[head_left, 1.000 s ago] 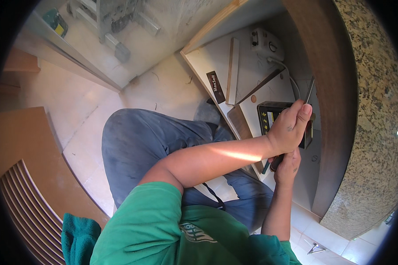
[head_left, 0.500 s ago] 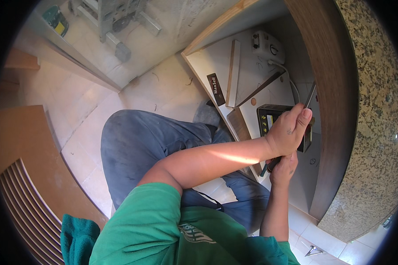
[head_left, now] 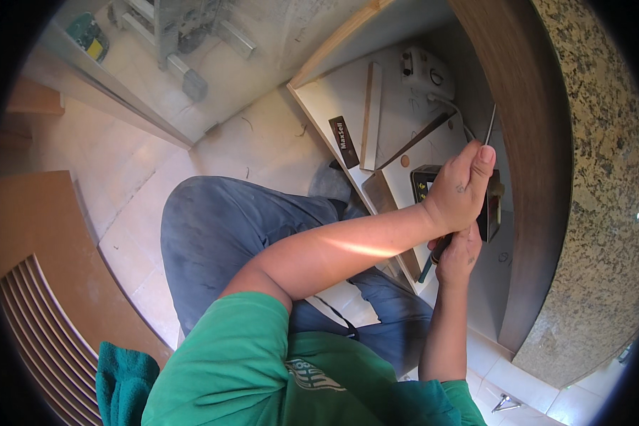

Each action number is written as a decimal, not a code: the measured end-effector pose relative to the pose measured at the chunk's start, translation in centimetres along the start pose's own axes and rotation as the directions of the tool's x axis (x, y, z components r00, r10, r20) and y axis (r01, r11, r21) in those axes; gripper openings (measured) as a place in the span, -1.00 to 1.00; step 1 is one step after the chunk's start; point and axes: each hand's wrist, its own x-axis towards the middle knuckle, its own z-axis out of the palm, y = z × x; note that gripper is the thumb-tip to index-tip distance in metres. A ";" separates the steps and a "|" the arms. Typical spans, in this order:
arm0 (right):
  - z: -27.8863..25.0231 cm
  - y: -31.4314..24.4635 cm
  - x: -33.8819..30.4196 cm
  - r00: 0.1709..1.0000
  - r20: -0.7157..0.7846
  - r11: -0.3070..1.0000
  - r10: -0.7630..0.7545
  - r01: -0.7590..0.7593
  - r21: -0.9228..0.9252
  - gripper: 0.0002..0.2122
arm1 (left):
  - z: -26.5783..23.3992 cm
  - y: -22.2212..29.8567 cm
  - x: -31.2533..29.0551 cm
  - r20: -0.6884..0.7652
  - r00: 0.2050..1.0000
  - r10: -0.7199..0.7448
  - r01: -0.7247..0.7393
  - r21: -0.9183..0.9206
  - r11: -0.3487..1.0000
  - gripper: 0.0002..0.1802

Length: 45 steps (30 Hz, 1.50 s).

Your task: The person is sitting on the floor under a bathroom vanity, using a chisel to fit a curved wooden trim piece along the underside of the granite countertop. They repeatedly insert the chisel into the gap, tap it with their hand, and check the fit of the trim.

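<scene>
Inside the low cabinet, my left hand (head_left: pixel 458 188) is closed around the lower part of a screwdriver's thin metal shaft (head_left: pixel 490 125), which points up toward the wooden front rail. Just below, my right hand (head_left: pixel 460 257) is wrapped around its dark handle (head_left: pixel 441 246). The two hands are close together, and the fingers partly hide the tool. A teal, rod-like piece (head_left: pixel 425 270) shows beside my right hand; whether it belongs to the screwdriver I cannot tell. Behind my left hand stands a black box with yellow marks (head_left: pixel 422 186), partly covered.
On the white cabinet floor (head_left: pixel 405 135) lie a pale wooden strip (head_left: pixel 370 117), a dark strip (head_left: pixel 422 138) and a black label plate (head_left: pixel 343 142). A white device with a cord (head_left: pixel 428 73) sits at the back. A granite counter (head_left: pixel 603 163) borders the right; a louvred door (head_left: pixel 50 213) stands left.
Both hands remain on the screwdriver. The shaft's visible end has shifted up and slightly left, and my left hand has moved a little left. My right hand has moved slightly up.
</scene>
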 end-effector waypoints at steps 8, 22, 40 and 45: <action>-0.2 0.5 -0.3 1.000 -0.030 1.000 -0.002 0.002 -0.023 -0.53 | 0.2 -0.5 -0.1 -0.001 1.000 0.020 -0.020 0.037 0.999 -0.37; 0.2 0.1 0.5 0.999 -0.019 0.999 -0.029 0.029 0.032 -0.54 | 0.3 0.2 0.3 -0.050 0.998 0.040 -0.039 0.015 0.999 -0.38; 1.5 -4.7 2.8 0.999 0.039 0.998 -0.031 0.034 -0.060 -0.54 | -0.3 3.3 2.9 -0.110 0.988 -0.107 0.084 -0.196 0.977 -0.30; 0.9 -2.7 0.3 1.000 0.009 1.000 0.000 0.001 -0.012 -0.52 | 0.3 1.1 0.3 -0.056 0.998 -0.030 0.024 -0.093 0.995 -0.35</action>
